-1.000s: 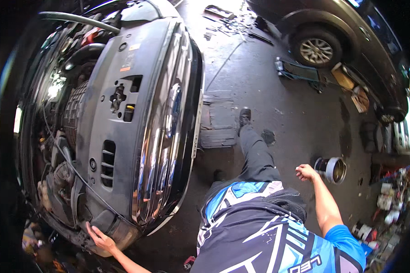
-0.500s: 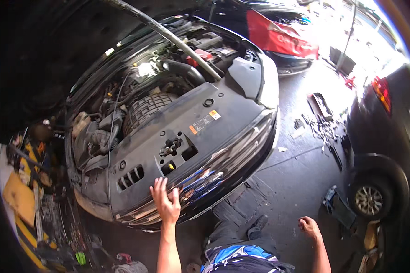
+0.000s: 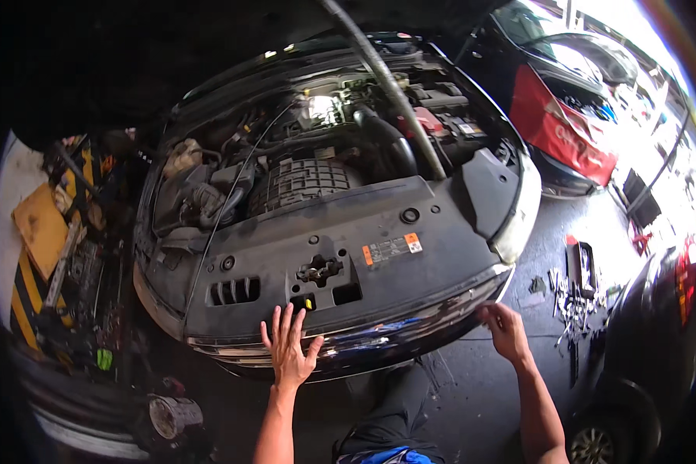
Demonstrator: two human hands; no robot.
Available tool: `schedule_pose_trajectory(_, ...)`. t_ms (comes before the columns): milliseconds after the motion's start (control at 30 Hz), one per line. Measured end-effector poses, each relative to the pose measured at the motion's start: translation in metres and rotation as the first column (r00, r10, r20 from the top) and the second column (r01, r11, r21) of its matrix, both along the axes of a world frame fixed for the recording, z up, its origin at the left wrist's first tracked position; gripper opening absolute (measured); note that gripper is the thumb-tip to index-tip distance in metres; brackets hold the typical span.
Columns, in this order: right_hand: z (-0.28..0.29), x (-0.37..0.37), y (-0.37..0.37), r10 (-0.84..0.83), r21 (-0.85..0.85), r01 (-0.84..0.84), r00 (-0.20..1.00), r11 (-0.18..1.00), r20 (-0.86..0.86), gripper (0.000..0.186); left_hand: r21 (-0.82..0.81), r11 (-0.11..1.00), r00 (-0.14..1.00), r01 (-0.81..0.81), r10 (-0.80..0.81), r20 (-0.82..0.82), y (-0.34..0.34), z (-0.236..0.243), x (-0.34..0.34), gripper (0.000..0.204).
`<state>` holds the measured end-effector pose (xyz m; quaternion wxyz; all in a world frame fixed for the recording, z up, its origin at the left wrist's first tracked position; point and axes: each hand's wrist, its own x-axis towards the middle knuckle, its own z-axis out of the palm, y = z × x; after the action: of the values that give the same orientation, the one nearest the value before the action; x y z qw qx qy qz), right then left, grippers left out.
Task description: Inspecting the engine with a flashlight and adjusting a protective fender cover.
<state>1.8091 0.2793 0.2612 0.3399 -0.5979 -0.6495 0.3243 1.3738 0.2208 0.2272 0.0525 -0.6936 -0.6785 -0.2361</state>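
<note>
My left hand (image 3: 290, 352) lies with its fingers spread at the top front edge of a car's shiny grille (image 3: 379, 340). The fingertips reach toward the dark plastic cover (image 3: 278, 267) behind it, just below a small yellow-green latch tab (image 3: 308, 304). My right hand (image 3: 506, 332) is beside the grille's right end, its fingers curled together; whatever they may hold is hidden. Behind the cover the engine bay (image 3: 301, 182) lies exposed under the raised hood. A long metal pole (image 3: 387, 81) slants down to the cover's right part, and a thin rod (image 3: 240, 174) crosses the bay on the left.
Loose tools (image 3: 576, 305) and a narrow tray (image 3: 581, 267) lie on the floor at the right, near a dark car (image 3: 649, 332). A red cover (image 3: 553, 127) drapes another car behind. At left are a cardboard piece (image 3: 42, 228) and a can-like container (image 3: 174, 417).
The view has turned and come closer to the car. My right hand has moved up from beside my leg to the grille's right end; my left hand has come to the grille's top edge.
</note>
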Motion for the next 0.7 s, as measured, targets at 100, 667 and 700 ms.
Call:
schedule_pose_trajectory(100, 0.035, -0.054, 0.092, 0.159, 0.228, -0.154, 0.987, 0.961, -0.001, 0.014, -0.091, 0.995, 0.999, -0.03, 0.029, -0.014, 0.004, -0.002, 0.0, 0.067)
schedule_pose_trajectory(667, -0.007, -0.174, 0.236, 0.102, 0.286, -0.283, 0.851, 0.916, 0.515, 0.039, -0.357, 0.932, 0.988, -0.055, 0.102, 0.113, 0.023, 0.012, -0.014, 0.072)
schedule_pose_trajectory(700, -0.006, -0.175, 0.237, 0.11, 0.267, -0.291, 0.838, 0.919, 0.535, 0.039, -0.364, 0.93, 0.986, -0.052, 0.104, 0.127, 0.023, 0.012, -0.014, 0.072)
